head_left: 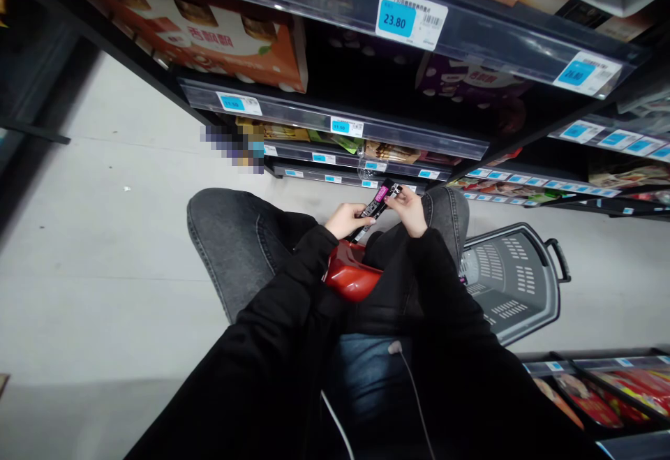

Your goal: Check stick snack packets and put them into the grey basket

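Between my knees, both hands are on a slim black packet [373, 210] with white print and a pink patch near its upper end. My left hand [344, 220] is closed on its lower part, with the thumb laid across it. At the upper end, the fingers of my right hand [411, 211] pinch the packet. Its exact kind is too small to read. Just below my left hand, a shiny red object [354, 280] rests between my legs, partly hidden by my sleeve and trousers.
A grey plastic shopping basket [516, 275] stands on the floor at my right. Store shelves [335, 142] with price tags rise close in front. An orange carton [235, 38] sits at upper left, and a purple carton [471, 79] sits further right. Low bins of packets [591, 397] are at lower right.
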Demonstrator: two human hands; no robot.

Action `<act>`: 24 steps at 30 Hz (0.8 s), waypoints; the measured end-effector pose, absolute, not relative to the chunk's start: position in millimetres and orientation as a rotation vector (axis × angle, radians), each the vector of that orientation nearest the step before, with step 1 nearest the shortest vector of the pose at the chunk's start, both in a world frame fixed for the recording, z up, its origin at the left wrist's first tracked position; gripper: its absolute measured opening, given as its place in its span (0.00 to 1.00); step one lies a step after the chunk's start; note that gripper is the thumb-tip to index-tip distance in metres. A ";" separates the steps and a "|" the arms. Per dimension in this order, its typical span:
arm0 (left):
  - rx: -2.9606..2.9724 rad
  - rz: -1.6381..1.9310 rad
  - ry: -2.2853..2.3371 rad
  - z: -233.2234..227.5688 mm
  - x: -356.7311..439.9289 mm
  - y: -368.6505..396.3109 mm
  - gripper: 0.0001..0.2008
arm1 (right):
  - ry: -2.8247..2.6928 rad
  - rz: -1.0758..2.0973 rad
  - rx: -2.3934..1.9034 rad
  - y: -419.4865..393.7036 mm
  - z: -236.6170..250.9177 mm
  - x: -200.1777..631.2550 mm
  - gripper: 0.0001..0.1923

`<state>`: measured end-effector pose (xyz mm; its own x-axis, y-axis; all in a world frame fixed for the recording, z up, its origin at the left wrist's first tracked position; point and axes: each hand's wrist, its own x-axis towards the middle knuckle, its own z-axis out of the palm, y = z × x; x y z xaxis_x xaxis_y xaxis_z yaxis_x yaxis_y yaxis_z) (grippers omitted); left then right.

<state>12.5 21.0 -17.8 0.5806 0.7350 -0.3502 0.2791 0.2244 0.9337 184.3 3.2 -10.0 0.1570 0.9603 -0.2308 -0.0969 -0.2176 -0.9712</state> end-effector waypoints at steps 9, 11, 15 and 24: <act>1.126 0.438 0.910 -20.7 17.0 19.3 0.17 | -1.002 1.319 -1.391 0.5 -10.8 177.5 0.22; 1.043 0.435 0.894 -19.6 17.8 19.2 0.17 | -0.982 1.331 -1.393 0.8 -11.7 177.2 0.20; 0.925 0.406 0.887 -15.8 19.1 19.0 0.18 | -0.907 1.352 -1.409 1.8 -10.3 176.2 0.18; 0.829 0.352 0.837 -12.5 20.1 17.8 0.18 | -0.862 1.249 -1.460 1.1 -5.0 175.8 0.16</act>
